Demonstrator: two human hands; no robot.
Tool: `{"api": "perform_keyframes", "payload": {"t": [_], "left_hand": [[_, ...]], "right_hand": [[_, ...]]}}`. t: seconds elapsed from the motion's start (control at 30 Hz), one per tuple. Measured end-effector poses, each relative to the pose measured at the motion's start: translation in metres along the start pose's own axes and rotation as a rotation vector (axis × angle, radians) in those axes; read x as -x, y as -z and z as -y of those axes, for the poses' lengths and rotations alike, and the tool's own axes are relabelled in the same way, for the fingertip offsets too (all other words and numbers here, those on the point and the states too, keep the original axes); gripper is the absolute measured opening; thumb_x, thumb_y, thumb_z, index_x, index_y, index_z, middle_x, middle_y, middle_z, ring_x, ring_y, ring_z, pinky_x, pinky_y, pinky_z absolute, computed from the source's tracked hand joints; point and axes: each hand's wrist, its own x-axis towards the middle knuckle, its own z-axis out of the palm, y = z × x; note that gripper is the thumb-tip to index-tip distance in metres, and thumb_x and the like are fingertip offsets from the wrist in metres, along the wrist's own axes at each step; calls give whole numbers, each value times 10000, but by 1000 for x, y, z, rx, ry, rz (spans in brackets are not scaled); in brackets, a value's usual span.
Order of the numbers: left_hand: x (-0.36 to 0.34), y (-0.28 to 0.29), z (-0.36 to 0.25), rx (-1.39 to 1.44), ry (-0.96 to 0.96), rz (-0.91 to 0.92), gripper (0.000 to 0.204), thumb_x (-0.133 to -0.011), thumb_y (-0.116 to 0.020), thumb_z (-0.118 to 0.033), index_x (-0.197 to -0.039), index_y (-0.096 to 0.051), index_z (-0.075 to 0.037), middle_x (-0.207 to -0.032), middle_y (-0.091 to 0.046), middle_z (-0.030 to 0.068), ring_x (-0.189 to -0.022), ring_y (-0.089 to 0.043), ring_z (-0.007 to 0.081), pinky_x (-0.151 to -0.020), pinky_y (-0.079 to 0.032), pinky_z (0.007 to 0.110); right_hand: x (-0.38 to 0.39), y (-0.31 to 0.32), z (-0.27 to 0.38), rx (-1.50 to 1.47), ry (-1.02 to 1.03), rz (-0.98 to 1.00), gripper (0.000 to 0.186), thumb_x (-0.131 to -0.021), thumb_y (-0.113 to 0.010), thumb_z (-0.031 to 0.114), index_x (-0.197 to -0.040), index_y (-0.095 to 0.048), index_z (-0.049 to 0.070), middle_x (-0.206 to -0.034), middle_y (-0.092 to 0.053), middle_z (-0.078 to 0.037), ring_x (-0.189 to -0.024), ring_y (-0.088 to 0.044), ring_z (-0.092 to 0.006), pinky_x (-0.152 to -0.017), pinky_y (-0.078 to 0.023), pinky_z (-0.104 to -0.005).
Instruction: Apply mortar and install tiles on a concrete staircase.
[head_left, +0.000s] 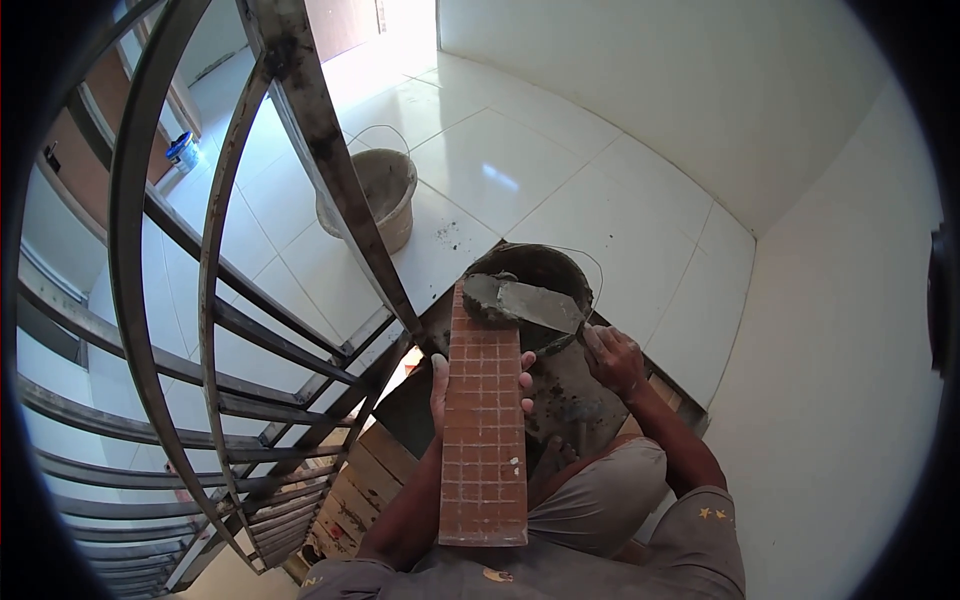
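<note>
A long, narrow reddish-brown tile [483, 440] with a grid of pale lines lies across my left hand [440, 388]. The thumb shows along the tile's left edge and the fingertips curl round its right edge; the palm is hidden beneath. My right hand [613, 357] is closed round the handle of a trowel [540, 306], its flat blade pointing left over the tile's far end. Wet grey mortar [484, 298] sits at the blade's tip and on that end of the tile. Just beyond and partly under the trowel stands a dark bucket [565, 268] with a wire handle.
A metal railing [210, 250] with curved bars fills the left side. Behind its post, a mortar-stained bucket [395, 225] stands on the white tiled floor [560, 160]. A small blue-and-white pail [183, 152] is farther left. Plain walls close in the right; wooden boards [350, 500] lie below left.
</note>
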Motion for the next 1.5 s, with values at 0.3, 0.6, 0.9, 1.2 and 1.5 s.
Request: {"api": "perform_keyframes", "payload": {"t": [0.3,0.6,0.9,1.2,1.5], "left_hand": [[4,10,1,67,-23,26,939,-936,-411,-723,-1579,-123,-104,-1557,-196,277,-1282,-442,411,-1045,-431,620],[-6,-4,-11,-37,-50,91,936,-936,-319,-755,-1585,-119,-111,-1578,-230,248,-1374,-399,420,-1084,-384,636],[-26,-3,12,-212,-90,-184,823,-1006,-264,-658,-1553,-207,-47,-1537,-341,236,-1392,-404,385,-1082,-426,577],[-26,4,4,-424,-90,-395,558,-1035,-435,-477,-1398,-469,-55,-1324,-598,139,-1168,-611,262,-1027,-481,440],[-24,-19,-23,-349,-137,-232,678,-1033,-363,-550,-1479,-360,-38,-1407,-523,189,-1265,-552,341,-1037,-483,505]], "right_hand": [[11,7,-15,-5,-7,36,452,-748,-707,75,-1192,-620,60,-959,-635,-57,-805,-651,-233,-644,-549,-365],[6,0,25,-456,-586,68,417,-821,-734,137,-1182,-609,-30,-857,-613,-142,-726,-633,-287,-641,-513,-356],[-47,6,31,-491,-197,-217,430,-792,-761,115,-1172,-613,-23,-932,-639,-159,-737,-661,-299,-611,-535,-380],[-24,-17,31,-357,-155,-139,381,-787,-765,110,-1134,-627,34,-968,-636,-108,-772,-667,-286,-577,-549,-384],[56,28,13,-189,-337,96,356,-825,-717,143,-1144,-629,10,-957,-642,-146,-834,-673,-328,-615,-545,-397]]}}
